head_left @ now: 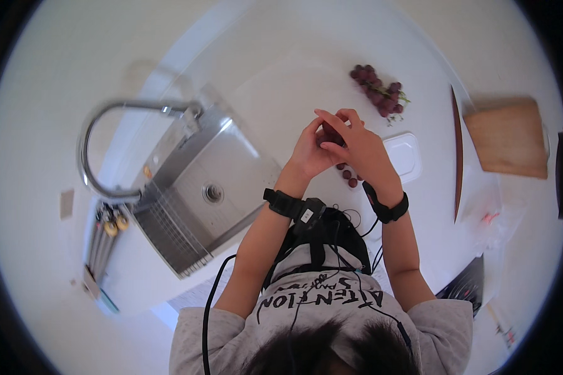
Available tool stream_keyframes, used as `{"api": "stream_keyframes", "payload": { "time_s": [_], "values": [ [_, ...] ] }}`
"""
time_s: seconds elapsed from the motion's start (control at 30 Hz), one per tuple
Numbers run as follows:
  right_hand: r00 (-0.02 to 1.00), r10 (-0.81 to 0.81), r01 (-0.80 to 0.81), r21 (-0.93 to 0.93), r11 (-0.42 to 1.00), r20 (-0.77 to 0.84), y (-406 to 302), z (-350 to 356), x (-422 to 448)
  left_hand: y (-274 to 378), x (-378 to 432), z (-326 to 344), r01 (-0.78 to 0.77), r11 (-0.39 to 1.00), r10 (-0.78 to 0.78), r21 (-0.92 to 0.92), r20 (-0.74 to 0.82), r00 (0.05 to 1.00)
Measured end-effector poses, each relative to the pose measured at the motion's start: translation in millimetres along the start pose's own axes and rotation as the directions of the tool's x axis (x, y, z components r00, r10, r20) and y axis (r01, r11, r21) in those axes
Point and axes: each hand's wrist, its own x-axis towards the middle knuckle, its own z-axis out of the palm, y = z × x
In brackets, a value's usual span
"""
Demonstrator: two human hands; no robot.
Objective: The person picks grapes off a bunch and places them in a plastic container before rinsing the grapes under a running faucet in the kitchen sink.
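Observation:
Dark red grapes (329,137) sit between my two hands, in front of my body. My left hand (308,151) is turned palm up and cups them from the left. Curled over them from the right is my right hand (363,147), its thumb and fingers around the fruit. The hands partly hide the grapes. Just below the hands, loose grapes (347,174) lie partly covered by my right wrist; what they rest on is hard to make out. A larger bunch of grapes (379,93) with green stems lies farther back on the white counter (281,89).
A white plastic tray or lid (406,157) lies right of my hands. Left is a steel sink (234,173) with a wire rack (178,229) and arched faucet (91,136). To the right are a wooden cutting board (511,140), a thin brown board edge (457,154) and a clear plastic bag (492,215).

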Motion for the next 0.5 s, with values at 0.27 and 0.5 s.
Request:
{"api": "stream_keyframes", "payload": {
  "time_s": [0.27,0.5],
  "values": [
    [0.977,-0.214,0.21,-0.139,0.968,-0.014,-91.3,83.9,8.1,26.7,-75.5,-68.9,-0.333,0.865,0.329,-0.375,-0.075,0.941],
    [0.926,-0.24,0.257,0.02,0.966,-0.29,-52.0,58.6,38.1,52.4,-100.6,-74.2,-0.299,0.79,0.297,-0.536,-0.092,0.95]
  ]
}}
